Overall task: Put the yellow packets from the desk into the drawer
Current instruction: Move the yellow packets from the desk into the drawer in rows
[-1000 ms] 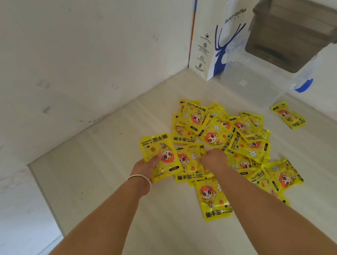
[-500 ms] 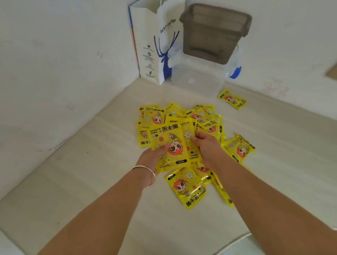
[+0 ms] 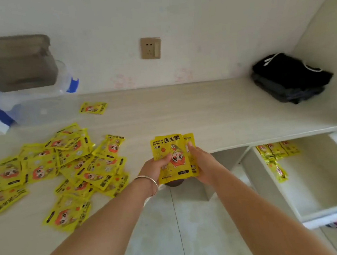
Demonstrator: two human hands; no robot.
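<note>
Both hands hold a small stack of yellow packets [image 3: 171, 158] over the desk [image 3: 203, 111] edge; the left hand [image 3: 157, 168] grips the stack's left side with its thumb across the front packet, and the right hand [image 3: 203, 165] clasps the right side, fingers curled around it; a heap of packets [image 3: 64, 168] lies on the desk to the left of the held stack, one lone packet [image 3: 93, 107] behind that heap; the open drawer [image 3: 326, 211], right of the held stack and below the desk, has several packets [image 3: 275, 156] at its back.
</note>
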